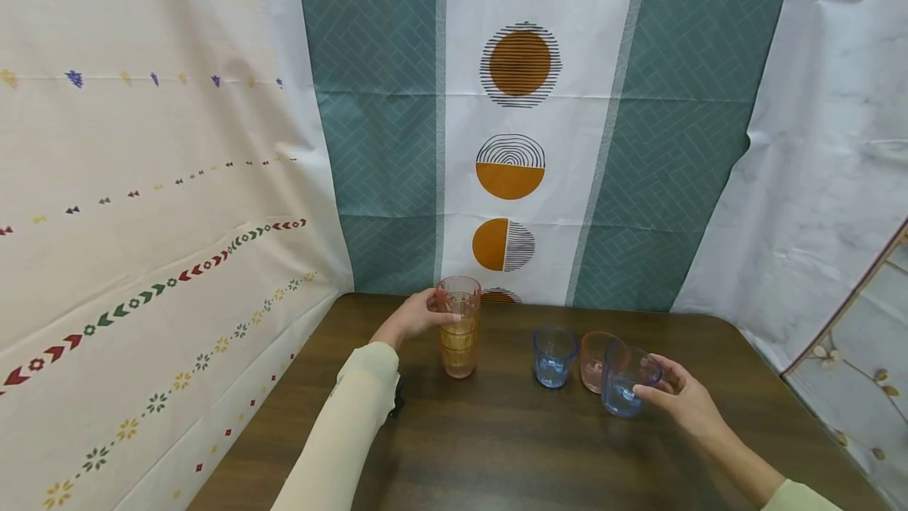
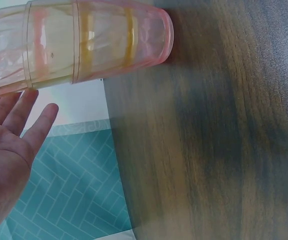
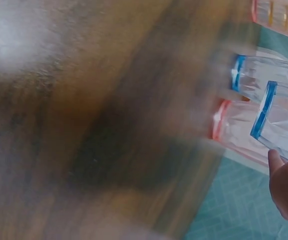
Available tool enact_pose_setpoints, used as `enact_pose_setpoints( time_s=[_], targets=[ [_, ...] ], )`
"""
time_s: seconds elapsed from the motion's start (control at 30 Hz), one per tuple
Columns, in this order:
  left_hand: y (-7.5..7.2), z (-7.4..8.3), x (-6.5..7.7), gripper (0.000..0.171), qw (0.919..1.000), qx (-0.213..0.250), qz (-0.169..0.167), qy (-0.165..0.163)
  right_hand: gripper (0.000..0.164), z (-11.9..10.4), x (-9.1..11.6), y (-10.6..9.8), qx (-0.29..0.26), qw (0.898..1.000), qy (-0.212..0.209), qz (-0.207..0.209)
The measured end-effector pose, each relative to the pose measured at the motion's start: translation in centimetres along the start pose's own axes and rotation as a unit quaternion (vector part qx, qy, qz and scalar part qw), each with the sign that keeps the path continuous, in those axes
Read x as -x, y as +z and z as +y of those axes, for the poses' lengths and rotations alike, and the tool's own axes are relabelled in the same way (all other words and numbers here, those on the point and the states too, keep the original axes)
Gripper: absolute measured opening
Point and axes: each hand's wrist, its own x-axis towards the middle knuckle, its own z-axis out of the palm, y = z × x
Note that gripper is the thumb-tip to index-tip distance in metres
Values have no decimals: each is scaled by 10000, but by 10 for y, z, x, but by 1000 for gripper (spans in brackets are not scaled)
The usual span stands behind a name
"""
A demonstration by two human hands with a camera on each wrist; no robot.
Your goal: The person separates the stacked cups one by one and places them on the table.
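My left hand (image 1: 420, 317) grips a tall stack of nested clear tumblers (image 1: 459, 337) near its top, thumb in front. Pink and yellow tints show through the stack, which stands upright at the back of the table. In the left wrist view, several fingers (image 2: 17, 112) touch the rim end of the stack; the thumb is mostly out of frame. On the right, my right hand (image 1: 684, 400) holds a clear blue tumbler (image 1: 624, 389) by its side, slightly tilted. Behind it stands a pink tumbler (image 1: 593, 365), partly covered, with another blue tumbler (image 1: 555, 361) to its left.
The dark wooden table (image 1: 489, 448) meets a green and white patterned cloth (image 1: 383, 180) at its back edge. Pale cloths hang at both sides. A small black object (image 1: 397, 400) shows beside my left sleeve.
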Motion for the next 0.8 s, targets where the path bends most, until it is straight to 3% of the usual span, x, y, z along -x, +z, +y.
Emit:
enact_pose_setpoints(
  time_s=[0.27, 0.8],
  targets=[
    [0, 0, 0, 72, 10000, 12, 22, 2, 79, 12, 2, 9, -272, 9993, 165, -214],
    [-1, 1, 2, 74, 10000, 49, 5, -17, 82, 28, 3, 22, 93, 9981, 501, -353]
  ],
)
